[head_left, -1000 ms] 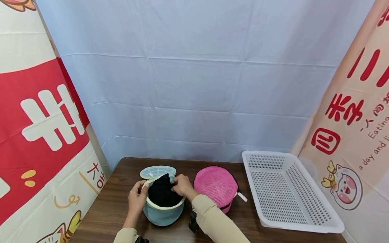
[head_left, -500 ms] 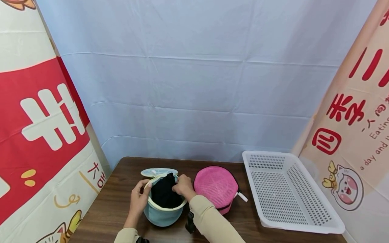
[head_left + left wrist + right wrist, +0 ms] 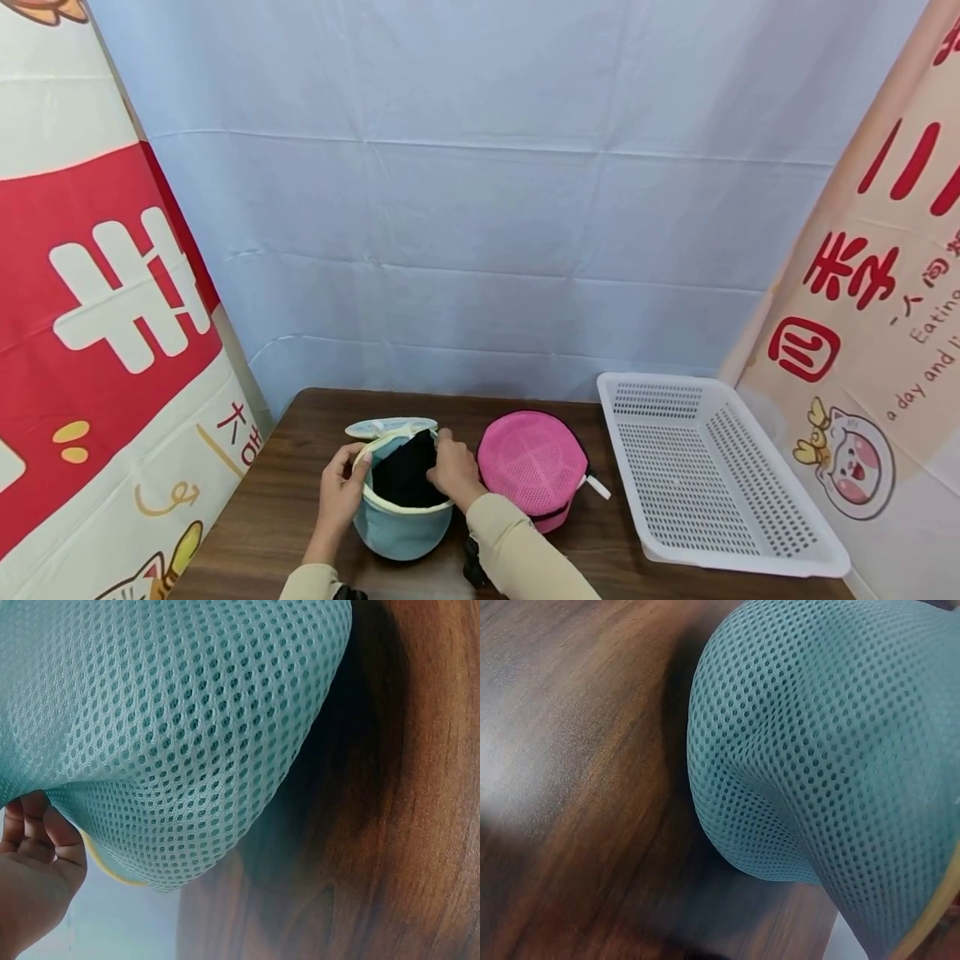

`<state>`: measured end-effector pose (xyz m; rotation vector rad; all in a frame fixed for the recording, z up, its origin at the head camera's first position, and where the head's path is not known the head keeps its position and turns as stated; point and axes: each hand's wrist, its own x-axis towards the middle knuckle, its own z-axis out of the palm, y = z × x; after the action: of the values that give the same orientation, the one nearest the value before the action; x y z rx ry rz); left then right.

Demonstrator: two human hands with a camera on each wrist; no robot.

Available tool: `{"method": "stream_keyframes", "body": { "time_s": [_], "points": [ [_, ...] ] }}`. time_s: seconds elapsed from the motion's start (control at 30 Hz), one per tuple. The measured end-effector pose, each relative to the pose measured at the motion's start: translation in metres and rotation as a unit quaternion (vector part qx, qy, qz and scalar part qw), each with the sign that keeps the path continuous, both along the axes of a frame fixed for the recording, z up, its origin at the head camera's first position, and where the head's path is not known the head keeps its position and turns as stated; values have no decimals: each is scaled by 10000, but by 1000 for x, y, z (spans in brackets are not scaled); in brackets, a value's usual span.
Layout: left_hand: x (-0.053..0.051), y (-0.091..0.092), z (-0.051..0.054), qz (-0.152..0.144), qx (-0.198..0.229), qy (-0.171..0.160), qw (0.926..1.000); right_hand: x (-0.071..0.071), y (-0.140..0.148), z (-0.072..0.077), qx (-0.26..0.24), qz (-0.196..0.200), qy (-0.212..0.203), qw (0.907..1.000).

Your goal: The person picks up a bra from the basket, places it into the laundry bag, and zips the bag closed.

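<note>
A light blue mesh laundry bag [image 3: 401, 533] with a cream rim stands upright on the table, its round lid [image 3: 390, 427] folded back behind it. Inside lies a bunched black cloth [image 3: 405, 471], its kind not shown. My left hand [image 3: 341, 492] pinches the rim at the left; its curled fingers [image 3: 64, 832] also show against the mesh in the left wrist view. Over the rim's right side my right hand [image 3: 455, 471] reaches in beside the black cloth. Its fingertips are partly hidden, and whether they grip cloth or rim is unclear. The right wrist view mostly shows the bag's dented mesh wall [image 3: 802, 750].
A pink mesh laundry bag [image 3: 532, 467] with a white tab sits just right of the blue one. Farther right is a white perforated plastic basket [image 3: 648, 475]. Behind the wooden table [image 3: 255, 508] hangs a pale blue cloth [image 3: 480, 208].
My right hand has shifted slightly right and the black cloth's right side has drawn away from the rim. The blue lid has tilted to a flatter-looking oval. My left hand keeps its hold.
</note>
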<state>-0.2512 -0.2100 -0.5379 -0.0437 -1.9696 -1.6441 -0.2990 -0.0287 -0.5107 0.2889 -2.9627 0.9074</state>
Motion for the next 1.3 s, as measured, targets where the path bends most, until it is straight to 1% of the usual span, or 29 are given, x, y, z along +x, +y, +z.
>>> {"method": "stream_keyframes", "body": {
  "time_s": [0.13, 0.23, 0.3, 0.37, 0.47, 0.5, 0.53, 0.63, 0.7, 0.77, 0.8, 0.87, 1.0, 1.1, 1.17, 1.23, 1.3],
  "points": [
    [0, 0, -2, 45, 67, -24, 10000, 3, 4, 3, 74, 200, 90, 9997],
    [3, 2, 1, 33, 118, -109, 9999, 7, 7, 7, 240, 371, 143, 9989],
    [7, 6, 7, 1, 107, -91, 9999, 11, 9, 10, 397, 524, 273, 9975],
    [12, 9, 14, 10, 108, -86, 9999, 15, 9, 13, 559, 723, 497, 9946],
    [18, 12, 24, 49, 90, -34, 9999, 22, 6, 14, 766, 1048, 904, 9874],
    [18, 12, 25, 73, 125, -64, 9999, 24, 5, 13, 814, 1153, 1027, 9846],
    [18, 12, 25, 84, 127, -65, 9999, 26, 3, 12, 837, 1260, 1134, 9820],
    [14, 6, 17, 45, 95, -104, 9999, 30, -3, 10, 944, 1632, 1296, 9735],
    [10, 2, 10, 9, 169, -171, 9997, 32, -7, 8, 1060, 1861, 1208, 9693],
    [6, -1, 3, -27, 173, -249, 9995, 33, -11, 7, 1207, 2056, 1022, 9658],
    [8, 0, 7, -57, 192, -320, 9993, 33, -12, 6, 1268, 2117, 919, 9647],
    [12, 2, 14, -144, 196, -342, 9991, 33, -15, 4, 1356, 2167, 756, 9638],
    [22, 10, 31, -368, 184, -457, 9981, 32, -18, 0, 1405, 2155, 523, 9649],
    [21, 12, 31, -504, 223, -483, 9973, 30, -19, -2, 1597, 2111, 376, 9636],
    [19, 12, 29, -584, 213, -340, 9975, 29, -19, -5, 1736, 2110, 269, 9616],
    [15, 11, 24, -677, 258, -152, 9973, 26, -17, -9, 1827, 2099, 159, 9604],
    [10, 9, 19, -752, 274, -10, 9968, 23, -16, -13, 1845, 2052, 50, 9612]
  ]
}}
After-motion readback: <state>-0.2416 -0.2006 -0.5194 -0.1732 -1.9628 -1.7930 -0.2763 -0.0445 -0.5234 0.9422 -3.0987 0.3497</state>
